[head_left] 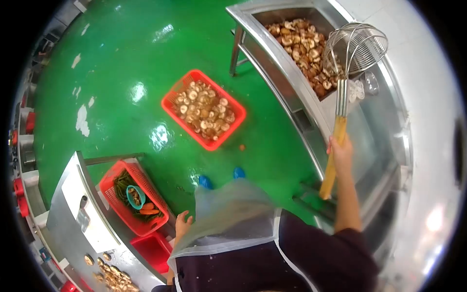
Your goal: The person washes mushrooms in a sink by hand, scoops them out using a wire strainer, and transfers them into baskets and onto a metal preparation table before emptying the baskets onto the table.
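Note:
My right hand (342, 152) is wrapped round the yellow wooden handle of a wire skimmer (355, 46), its round mesh head pointing up and away from me. The mesh overlaps the near view of a steel sink filled with brown mushrooms (304, 51). Low beside my apron hangs my left hand (183, 225), with nothing seen in it and its fingers loosely apart. It is nearest to a red basket (156, 202) holding green vegetables, carrots (150, 210) and a small teal bowl (135, 196).
On the wet green floor ahead stands a red basket (231, 130) of mushrooms. At left, a steel table (62, 207) carries a white cutting board (99, 232), a knife (82, 214) and cut mushrooms (116, 278). A red bin (152, 249) sits beside that table. The steel sink counter (311, 114) runs along my right.

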The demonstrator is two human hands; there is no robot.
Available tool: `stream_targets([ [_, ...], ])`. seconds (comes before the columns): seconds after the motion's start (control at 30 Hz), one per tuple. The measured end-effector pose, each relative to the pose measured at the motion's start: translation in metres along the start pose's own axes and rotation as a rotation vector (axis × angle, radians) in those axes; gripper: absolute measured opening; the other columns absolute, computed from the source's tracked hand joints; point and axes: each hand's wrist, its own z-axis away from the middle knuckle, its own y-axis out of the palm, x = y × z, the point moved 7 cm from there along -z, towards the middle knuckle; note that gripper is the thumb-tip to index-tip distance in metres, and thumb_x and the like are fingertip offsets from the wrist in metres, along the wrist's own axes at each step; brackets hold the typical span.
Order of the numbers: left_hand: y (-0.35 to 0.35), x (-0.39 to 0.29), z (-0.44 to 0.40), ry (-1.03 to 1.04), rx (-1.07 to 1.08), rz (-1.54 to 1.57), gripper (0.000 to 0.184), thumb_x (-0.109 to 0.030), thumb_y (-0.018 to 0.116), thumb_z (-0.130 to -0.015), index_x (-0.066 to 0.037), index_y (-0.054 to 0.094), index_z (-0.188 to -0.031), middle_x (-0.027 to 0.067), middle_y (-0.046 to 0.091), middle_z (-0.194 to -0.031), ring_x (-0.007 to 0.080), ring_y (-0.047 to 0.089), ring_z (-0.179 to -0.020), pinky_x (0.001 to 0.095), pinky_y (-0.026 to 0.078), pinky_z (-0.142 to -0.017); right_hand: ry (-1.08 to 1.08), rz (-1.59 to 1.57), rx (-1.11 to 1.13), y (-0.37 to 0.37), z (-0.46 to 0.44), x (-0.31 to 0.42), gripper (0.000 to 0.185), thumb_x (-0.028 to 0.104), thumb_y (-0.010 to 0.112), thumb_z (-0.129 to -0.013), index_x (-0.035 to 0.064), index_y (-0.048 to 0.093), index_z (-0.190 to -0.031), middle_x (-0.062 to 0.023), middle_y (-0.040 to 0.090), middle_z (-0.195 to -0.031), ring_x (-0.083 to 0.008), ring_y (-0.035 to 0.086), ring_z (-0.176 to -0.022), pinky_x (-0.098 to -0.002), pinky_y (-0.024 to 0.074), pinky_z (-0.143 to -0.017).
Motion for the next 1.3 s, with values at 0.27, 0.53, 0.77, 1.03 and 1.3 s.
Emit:
stream_targets([
  [0.27,-0.031,0.087,-0.037,-0.41,-0.072,0.605,0.026,-0.013,0.057,-0.081,-0.001,0.053,-0.103,0.0022,0.055,-0.082,0.0086,0.048,-0.061,0.0206,0.04,-0.054,0.185,0.055,-0.038,0.004,-0.041,0.008,0.012,0.008,0.056,-0.079,-0.0006,0.048,-0.083,-0.0033,0.05,-0.06,-0.0093,0.047,-0.043,-0.0223,0.0377,-0.039],
  [0.53,-0.049,0.001,-0.241,-0.238,-0.135,0.811,0.023,-0.017,0.051,-0.087,-0.001,0.054,-0.103,0.0018,0.054,-0.089,0.0083,0.05,-0.078,0.0206,0.041,-0.066,0.238,1.0,-0.273,-0.065,-0.07,-0.031,0.042,0.026,0.067,-0.07,0.0074,0.049,-0.102,-0.0164,0.06,-0.079,-0.0314,0.06,-0.074,-0.0401,0.0453,-0.065],
  [0.77,0.108,-0.167,-0.374,0.073,0.162,0.438,0.03,-0.021,0.053,-0.085,-0.004,0.056,-0.11,0.0055,0.061,-0.093,0.0141,0.058,-0.078,0.025,0.045,-0.066,0.128,1.256,-0.015,-0.058,-0.165,-0.093,0.045,0.027,0.068,-0.071,0.0038,0.048,-0.105,-0.0164,0.059,-0.082,-0.0307,0.057,-0.077,-0.0363,0.0435,-0.069],
  [1.03,0.454,-0.087,-0.453,-0.057,0.288,-0.097,0.041,-0.01,0.049,-0.078,-0.023,0.05,-0.116,0.0121,0.045,-0.116,0.0312,0.052,-0.096,0.0407,0.046,-0.079,0.467,0.925,-0.149,-0.128,-0.162,-0.198,0.043,0.019,0.058,-0.082,0.001,0.042,-0.118,-0.0065,0.053,-0.083,-0.0184,0.053,-0.07,-0.0272,0.0433,-0.061],
  [1.3,0.63,-0.004,-0.523,0.035,0.339,-0.504,0.028,-0.01,0.048,-0.079,-0.019,0.053,-0.105,0.0118,0.042,-0.113,0.0291,0.045,-0.103,0.037,0.049,-0.079,0.737,1.076,-0.158,-0.102,-0.122,-0.314,0.046,0.019,0.058,-0.082,0.0017,0.039,-0.12,-0.0047,0.051,-0.08,-0.0145,0.052,-0.065,-0.0244,0.0425,-0.055],
])
